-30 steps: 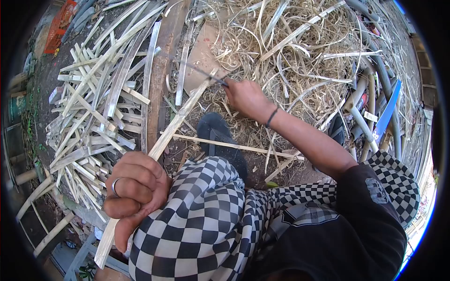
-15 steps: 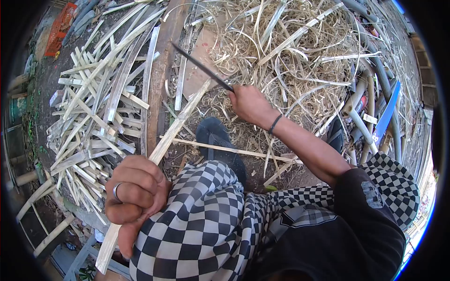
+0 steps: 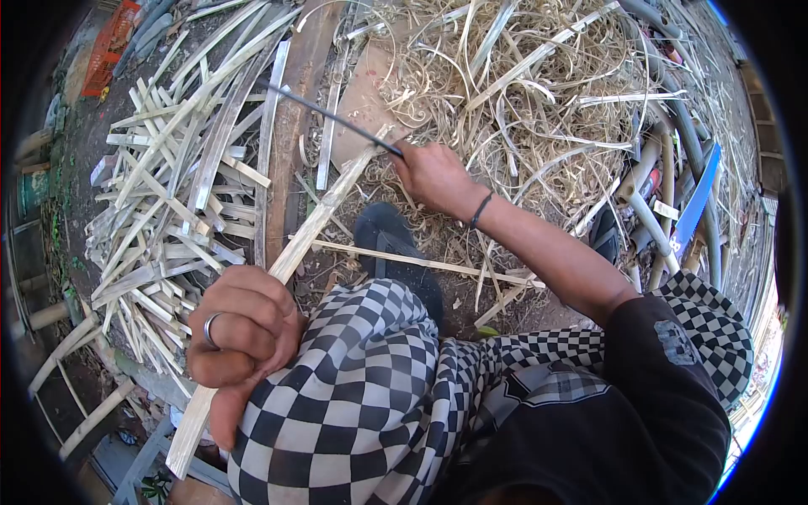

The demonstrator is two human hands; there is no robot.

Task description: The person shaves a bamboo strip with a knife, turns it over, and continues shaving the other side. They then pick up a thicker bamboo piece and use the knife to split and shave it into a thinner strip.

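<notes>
1. The left hand (image 3: 246,330) has its fingers closed around a pale wooden strip (image 3: 313,225), which slants up and away beside the checkered knee.
2. The right hand (image 3: 438,178) has its fingers wrapped around the handle end of a dark knife (image 3: 332,116), its blade crossing the strip's far end.
3. Curled shavings (image 3: 539,101) lie beyond the right hand; a heap of strips (image 3: 168,194) lies on the left.

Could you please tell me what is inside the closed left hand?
A pale strip runs through the left hand, showing beyond it on both sides. The stretch inside the fist is covered by curled fingers, so that part cannot be seen.
</notes>
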